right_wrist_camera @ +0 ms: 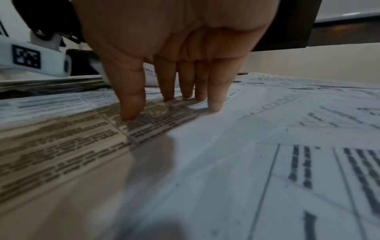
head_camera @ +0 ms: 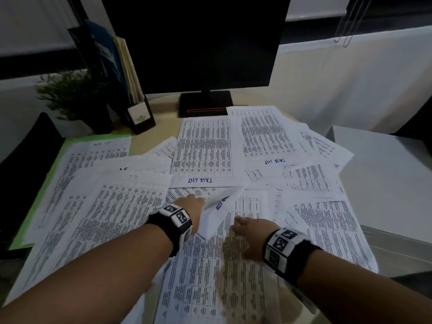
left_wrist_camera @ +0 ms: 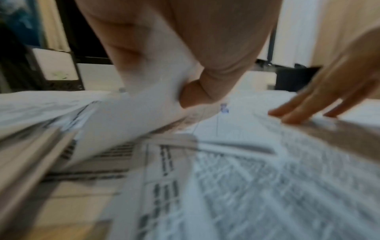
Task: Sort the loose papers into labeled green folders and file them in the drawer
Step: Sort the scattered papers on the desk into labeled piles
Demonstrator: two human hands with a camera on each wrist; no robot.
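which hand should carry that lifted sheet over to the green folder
Left. The left hand already grips the lifted sheet, and the green folder lies on its side; the right hand presses flat on other papers.

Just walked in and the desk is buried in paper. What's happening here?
A person is sorting printed sheets spread over the desk. The left hand pinches and lifts one sheet marked in blue, while the right hand presses straight fingers on the pile. A green folder lies under papers at the left.

Counter [head_camera: 163,102], light wood: loose printed papers [head_camera: 205,148] beneath and beyond the fingers [right_wrist_camera: 131,104]; green folder [head_camera: 77,142], apparently, far left; monitor base [head_camera: 205,102], file holder [head_camera: 140,115], plant [head_camera: 72,94] beyond.
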